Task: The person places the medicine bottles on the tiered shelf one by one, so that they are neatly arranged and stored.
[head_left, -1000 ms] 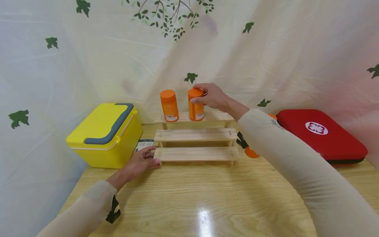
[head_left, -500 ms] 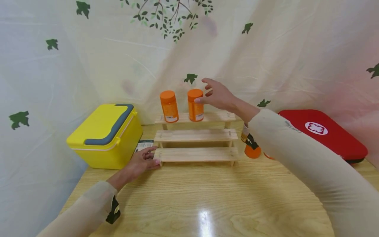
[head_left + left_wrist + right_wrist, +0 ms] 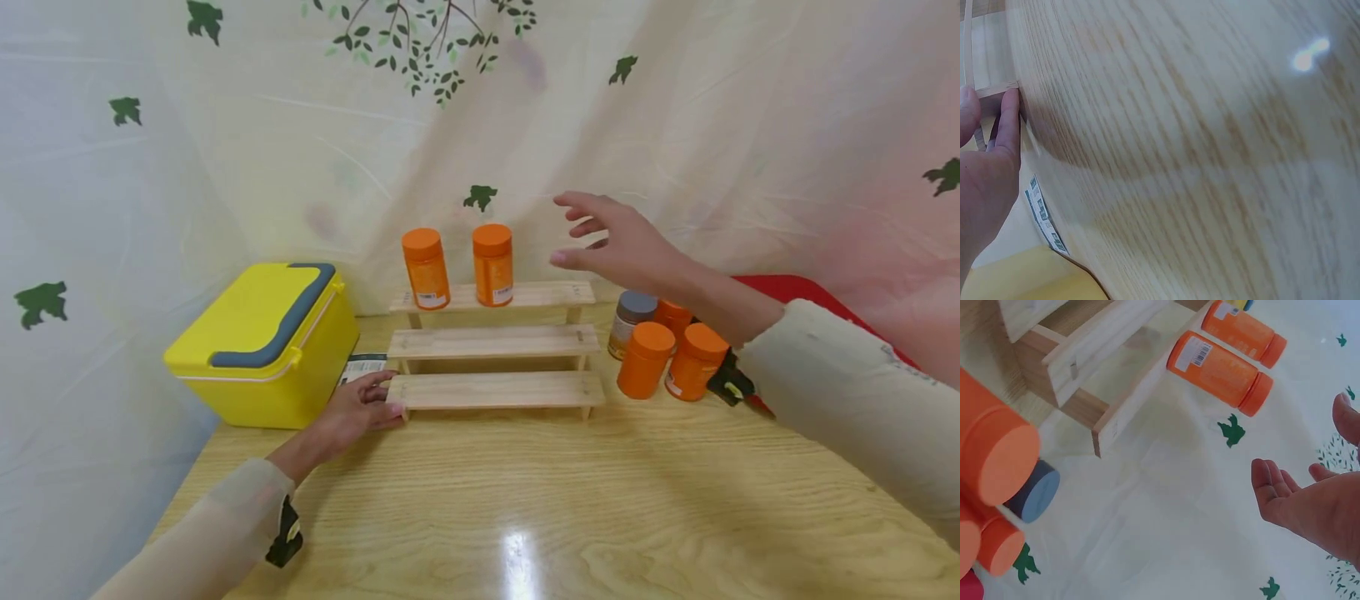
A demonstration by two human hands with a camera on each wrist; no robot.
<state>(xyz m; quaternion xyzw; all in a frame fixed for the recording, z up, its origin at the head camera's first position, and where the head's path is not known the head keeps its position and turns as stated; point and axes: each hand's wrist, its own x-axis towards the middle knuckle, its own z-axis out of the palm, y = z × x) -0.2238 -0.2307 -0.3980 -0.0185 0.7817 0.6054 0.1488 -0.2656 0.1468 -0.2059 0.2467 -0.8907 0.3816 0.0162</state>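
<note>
Two orange pill bottles, the left one [image 3: 426,271] and the right one [image 3: 493,267], stand upright on the top tier of a three-step wooden rack [image 3: 495,390]. My right hand [image 3: 626,237] is in the air to the right of them, fingers parted and holding nothing. The right wrist view shows that same hand [image 3: 1310,494] apart from both bottles. At the left end of the lowest step, my left hand [image 3: 352,417] grips the rack. In the left wrist view its thumb and fingers [image 3: 1009,122] pinch the rack's corner.
A yellow cooler box [image 3: 262,350] stands left, with a printed card [image 3: 365,365] beside it. Right of the rack cluster several orange bottles [image 3: 645,362] and a grey-capped bottle [image 3: 632,321]. A red case [image 3: 780,287] lies behind my right forearm. A patterned cloth [image 3: 300,150] hangs behind.
My right hand has let go of the right orange bottle and drawn away to the right, uncovering the bottles beside the rack. The left hand stays where it was.
</note>
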